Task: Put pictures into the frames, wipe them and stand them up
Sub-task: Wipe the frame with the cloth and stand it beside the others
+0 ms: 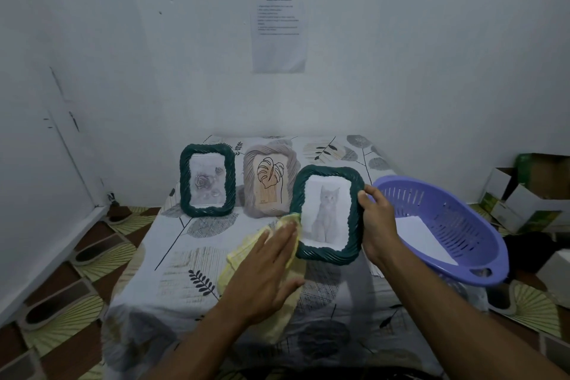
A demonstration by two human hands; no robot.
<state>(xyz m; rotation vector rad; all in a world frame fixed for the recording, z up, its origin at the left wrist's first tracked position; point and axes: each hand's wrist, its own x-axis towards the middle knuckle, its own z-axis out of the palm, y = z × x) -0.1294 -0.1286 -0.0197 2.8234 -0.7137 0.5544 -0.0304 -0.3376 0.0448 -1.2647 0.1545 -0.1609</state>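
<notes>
My right hand (377, 227) grips the right edge of a dark green frame (327, 214) holding a cat picture, raised above the table. My left hand (266, 268) lies flat with straight fingers on a yellow cloth (237, 256), pressing it against the frame's left edge. At the back of the table stand two frames upright: a dark green frame with a rose picture (207, 179) and a beige frame with a leaf drawing (269, 183).
A purple plastic basket (444, 225) with white paper (422, 237) inside sits at the table's right. The table (172, 256) wears a leaf-print cloth. Cardboard boxes (530, 191) stand at the far right; a printed sheet (279, 28) hangs on the wall.
</notes>
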